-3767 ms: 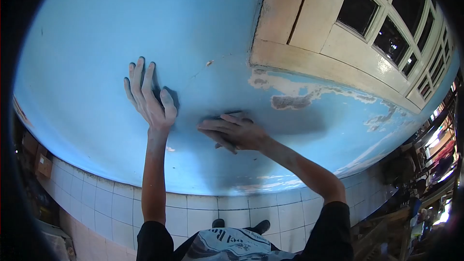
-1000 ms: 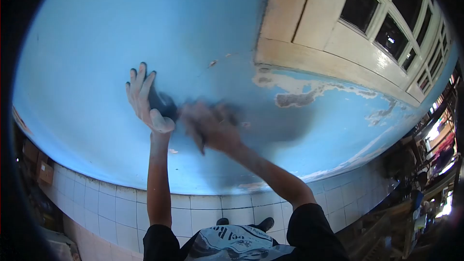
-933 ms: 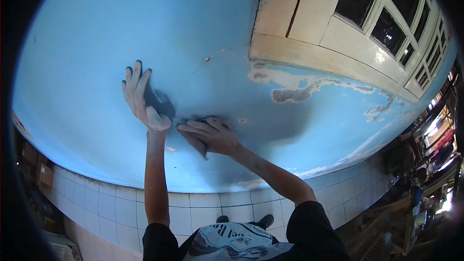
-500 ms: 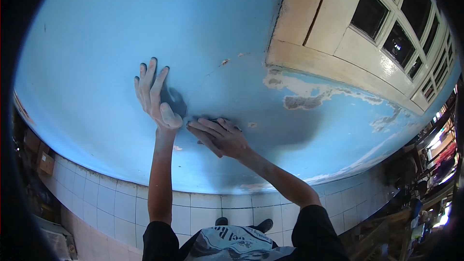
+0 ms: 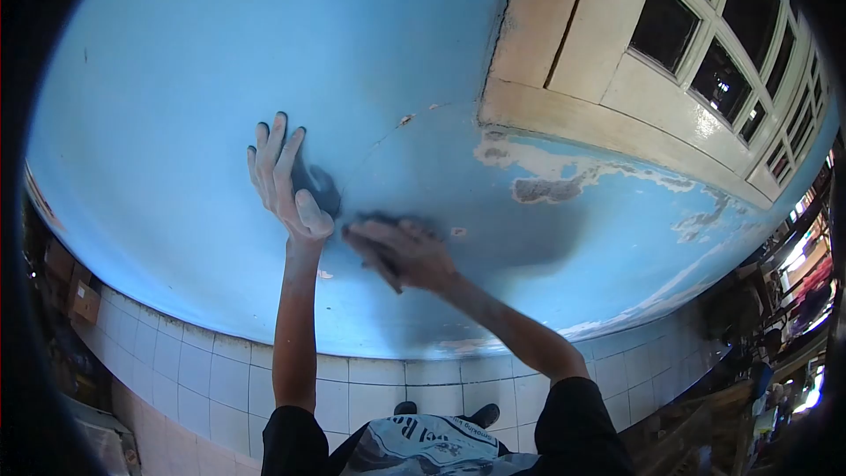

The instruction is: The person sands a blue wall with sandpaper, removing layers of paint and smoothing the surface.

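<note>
My left hand (image 5: 286,181) rests against the light-blue wall (image 5: 176,150), fingers stretched upward and apart, holding nothing. Pale dust coats its fingers and palm edge. Just to its right, my right hand (image 5: 401,251) lies pressed to the same wall, blurred by motion. Beneath its fingers, a thin sheet that looks like sandpaper (image 5: 393,283) shows only at the edges; most of it is hidden. Small chips in the paint (image 5: 458,232) lie near the right hand.
A cream window frame (image 5: 564,110) with dark panes fills the upper right. Peeled, patchy paint (image 5: 551,187) runs below it. White floor tiles (image 5: 374,397) meet the wall's base by my feet. A cardboard box (image 5: 85,301) sits at far left; wooden clutter (image 5: 705,414) stands at lower right.
My right hand has turned blurry while rubbing at nearly the same spot on the wall. My left hand stays put. The view has shifted slightly.
</note>
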Demonstrator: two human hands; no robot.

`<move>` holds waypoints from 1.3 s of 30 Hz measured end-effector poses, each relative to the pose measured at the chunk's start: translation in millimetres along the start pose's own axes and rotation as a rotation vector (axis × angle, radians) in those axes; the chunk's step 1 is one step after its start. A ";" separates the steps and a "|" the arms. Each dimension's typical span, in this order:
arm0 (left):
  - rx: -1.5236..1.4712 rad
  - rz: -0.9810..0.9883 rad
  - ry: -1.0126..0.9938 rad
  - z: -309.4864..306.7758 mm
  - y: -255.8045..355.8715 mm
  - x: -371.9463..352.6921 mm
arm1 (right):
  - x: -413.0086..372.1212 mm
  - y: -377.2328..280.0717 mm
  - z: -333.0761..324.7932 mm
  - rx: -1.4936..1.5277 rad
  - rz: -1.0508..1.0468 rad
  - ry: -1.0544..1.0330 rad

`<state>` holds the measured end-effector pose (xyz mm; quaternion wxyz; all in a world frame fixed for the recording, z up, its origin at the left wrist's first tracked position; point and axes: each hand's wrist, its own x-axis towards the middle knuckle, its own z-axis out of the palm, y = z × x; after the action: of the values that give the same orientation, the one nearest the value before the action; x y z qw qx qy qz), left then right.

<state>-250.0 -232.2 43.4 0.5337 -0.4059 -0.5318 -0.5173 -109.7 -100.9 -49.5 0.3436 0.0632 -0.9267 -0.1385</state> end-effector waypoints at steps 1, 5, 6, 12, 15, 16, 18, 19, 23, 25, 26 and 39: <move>0.001 0.000 -0.001 0.3 0.9 -0.2 | 2.5 6.9 -11.7 0.462 0.242 -0.162; 0.039 -0.006 0.056 2.8 2.5 0.0 | 65.4 36.9 -106.8 -0.230 0.339 0.509; 0.029 -0.011 0.057 3.4 2.3 0.7 | 71.0 39.5 -113.0 -0.315 0.496 0.526; 0.027 0.035 -0.005 -1.3 -1.3 0.6 | 9.9 10.7 -11.3 0.013 -0.062 0.307; 0.040 0.015 0.036 2.1 -0.6 -0.3 | 12.1 55.3 -72.8 -0.173 0.438 0.474; 0.048 0.020 0.042 2.3 -1.9 0.5 | 20.2 66.5 -90.7 -0.356 0.605 0.561; 0.053 0.016 0.029 2.9 -0.3 -1.5 | 35.7 76.9 -108.2 -0.353 0.643 0.769; 0.050 0.016 0.031 2.4 0.9 -1.9 | 37.6 80.0 -112.6 -0.353 0.681 0.974; 0.041 0.017 0.017 -0.9 -1.2 0.0 | 30.4 23.8 -35.7 -0.096 0.465 0.311; 0.033 0.032 0.013 1.4 3.7 0.2 | 27.5 15.0 -29.9 -0.379 -0.084 0.210; 0.046 0.031 0.005 0.7 4.5 1.8 | 25.2 23.1 -31.2 -0.386 -0.081 0.231; 0.081 0.024 0.014 0.1 1.3 -2.1 | -56.4 145.2 -123.4 -0.221 0.965 0.964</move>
<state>-248.5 -231.7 41.5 0.5595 -0.3866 -0.5435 -0.4920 10.6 23.3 48.7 0.7449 -0.3369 -0.5755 -0.0201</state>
